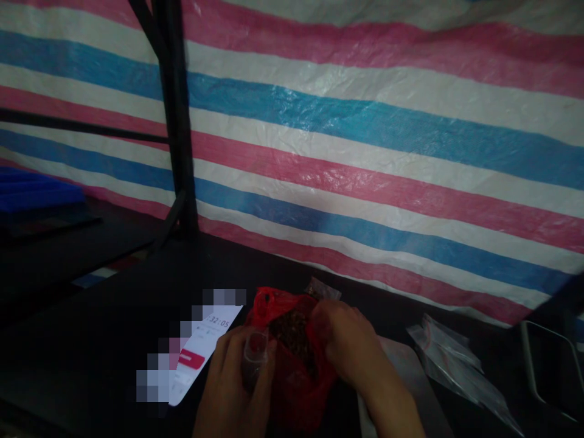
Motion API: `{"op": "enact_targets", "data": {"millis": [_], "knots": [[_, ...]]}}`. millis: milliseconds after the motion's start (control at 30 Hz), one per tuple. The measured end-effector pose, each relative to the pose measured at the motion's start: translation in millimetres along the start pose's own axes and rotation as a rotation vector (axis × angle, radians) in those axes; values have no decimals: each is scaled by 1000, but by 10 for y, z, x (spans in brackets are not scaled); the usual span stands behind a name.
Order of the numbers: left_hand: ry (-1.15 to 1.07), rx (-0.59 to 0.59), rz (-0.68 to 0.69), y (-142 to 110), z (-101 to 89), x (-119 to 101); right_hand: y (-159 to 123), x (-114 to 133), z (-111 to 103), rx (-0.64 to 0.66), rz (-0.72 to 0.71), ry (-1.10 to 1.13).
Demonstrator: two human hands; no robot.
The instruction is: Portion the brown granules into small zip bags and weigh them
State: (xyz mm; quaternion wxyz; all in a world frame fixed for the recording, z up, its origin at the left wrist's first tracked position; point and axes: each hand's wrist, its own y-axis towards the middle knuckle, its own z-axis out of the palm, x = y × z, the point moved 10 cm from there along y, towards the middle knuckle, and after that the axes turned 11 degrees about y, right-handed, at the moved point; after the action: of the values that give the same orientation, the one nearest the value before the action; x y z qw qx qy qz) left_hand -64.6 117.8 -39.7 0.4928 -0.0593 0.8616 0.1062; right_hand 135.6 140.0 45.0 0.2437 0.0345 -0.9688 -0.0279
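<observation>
A red plastic bag [298, 389] full of small dark pieces lies open on the dark table near the bottom edge. My left hand [235, 380] is closed on a small clear pouch [254, 356] beside the bag's left rim. My right hand [349, 350] reaches into the bag's mouth from the right, fingers curled among the dark pieces; what they pinch is hidden. A small clear packet [322, 287] with dark contents peeks out just behind the bag.
A lit phone [198, 356] showing a timer lies left of the bag. Empty clear zip bags [449, 359] lie at the right, near a metal-rimmed tray [547, 365]. A striped tarp [365, 152] hangs behind, with a black post [176, 121] at left. A blue tray [31, 194] sits far left.
</observation>
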Motion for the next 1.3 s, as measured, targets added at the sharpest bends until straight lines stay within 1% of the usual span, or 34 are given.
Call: {"op": "enact_targets", "data": {"millis": [67,133,200,267,333,367,400,467,567,633,733,800,867,967,1033,1100,1200,1300], "knots": [[9,4,-30,4,-9,15,-58,-131,-77,40,90,-44],[27,5,-57,-2,-16,14,-105,-216,-208,15,153,-61],[38,0,-65,-13,-24,-7,-120,-186,-323,-48,150,-62],[53,-18,-63,-25,-39,-18,-98,-28,-333,-92,65,-9],[83,-22,-57,-34,-37,0,-58,175,-220,-88,-47,57],[96,-14,-51,-36,-25,14,-37,256,-128,-67,-87,74],[105,-4,-42,-38,-10,28,-16,300,-23,-36,-97,66],[108,14,-24,-40,19,39,18,294,153,10,-58,29],[86,-4,-19,-42,12,10,30,203,260,6,16,15],[53,-8,-39,-44,6,-18,28,186,301,3,3,92],[-9,-22,-66,-43,-11,-48,36,186,353,-6,-52,276],[-43,-44,-63,-38,-29,-60,50,189,395,6,-84,410],[-66,-58,-47,-29,-33,-63,62,208,443,46,-116,542],[-58,-62,-19,-10,-20,-39,75,198,456,71,-130,685],[-22,-85,29,3,-30,-36,84,142,432,61,-113,746],[33,-142,111,9,-68,-71,85,80,390,48,-95,803],[124,-202,219,4,-90,-149,44,48,270,17,-93,889],[155,-171,228,18,-43,-180,-58,149,145,20,-116,950]]}}
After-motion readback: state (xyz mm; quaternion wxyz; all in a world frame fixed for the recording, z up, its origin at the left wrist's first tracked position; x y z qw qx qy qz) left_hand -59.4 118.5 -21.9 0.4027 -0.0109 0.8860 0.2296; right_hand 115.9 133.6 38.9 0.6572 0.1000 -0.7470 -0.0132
